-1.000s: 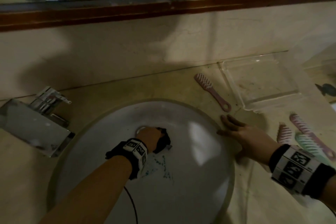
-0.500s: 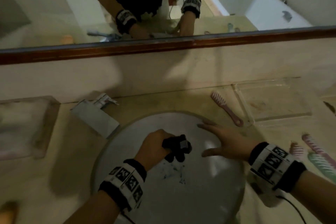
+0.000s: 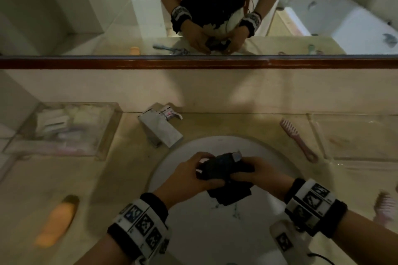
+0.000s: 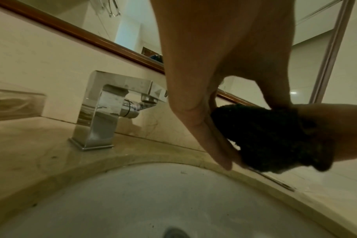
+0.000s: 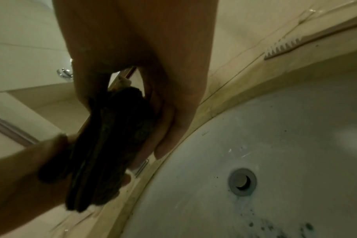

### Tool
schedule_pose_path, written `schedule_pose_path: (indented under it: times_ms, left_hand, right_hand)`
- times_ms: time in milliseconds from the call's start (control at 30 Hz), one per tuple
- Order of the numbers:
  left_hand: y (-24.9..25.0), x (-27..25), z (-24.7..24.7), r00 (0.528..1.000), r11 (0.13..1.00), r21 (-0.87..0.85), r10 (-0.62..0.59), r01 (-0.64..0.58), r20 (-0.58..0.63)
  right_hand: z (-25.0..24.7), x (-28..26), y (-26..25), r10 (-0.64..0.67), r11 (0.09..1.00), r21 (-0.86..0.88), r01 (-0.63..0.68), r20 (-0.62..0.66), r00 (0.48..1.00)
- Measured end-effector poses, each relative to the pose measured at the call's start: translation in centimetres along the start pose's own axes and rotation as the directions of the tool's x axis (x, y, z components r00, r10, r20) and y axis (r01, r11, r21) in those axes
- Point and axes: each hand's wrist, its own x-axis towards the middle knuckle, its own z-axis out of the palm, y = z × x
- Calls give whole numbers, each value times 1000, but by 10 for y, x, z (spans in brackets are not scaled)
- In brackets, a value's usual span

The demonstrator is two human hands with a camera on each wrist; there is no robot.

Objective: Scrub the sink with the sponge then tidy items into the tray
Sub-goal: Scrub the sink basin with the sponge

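Sponge: dark sponge (image 3: 224,170) held in the air over the back half of the sink (image 3: 193,232), clear of the porcelain.
Hands: left hand (image 3: 189,176) and right hand (image 3: 256,173) both curl their fingers round it, one at each end; neither is nearer.
Long axis: runs left to right between the two hands.
Stain: blue-green specks (image 5: 308,226) lie below the sponge, near the drain (image 5: 242,182).
Tray: clear tray (image 3: 353,135) at the counter's back right corner.
Count: one sponge; three combs seen – pink comb (image 3: 298,140) beside the tray, others blurred at the right edge; one orange bottle (image 3: 57,224) at the front left.
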Motion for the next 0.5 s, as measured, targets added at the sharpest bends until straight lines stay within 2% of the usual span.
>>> schedule_pose_path:
  times_ms: [67,133,233,300,400,500]
  left_hand:
    - [-1,-2,-2,999,999,23,-25,25,22]
    - [0,-2,-7,999,1000,-22,1,-2,-34]
    - [5,-3,-14,993,980,-183,62,-79,-96]
    - [10,-3,-17,987,950,-281,109,-139,-117]
    - [11,2,-20,973,948,-248,162,-200,-165]
    - [10,6,-20,949,973,-123,158,-197,-272]
  right_hand:
    - [1,2,-3,28,993,117,-28,3,1000]
    - [2,4,-7,27,966,256,-35,35,999]
    - [2,9,-16,-13,858,513,-38,96,995]
    - [3,12,-22,-55,778,626,-48,143,988]
    - [4,18,-27,-147,704,707,-66,236,961]
    - [6,22,-32,-151,717,694,-70,252,956]
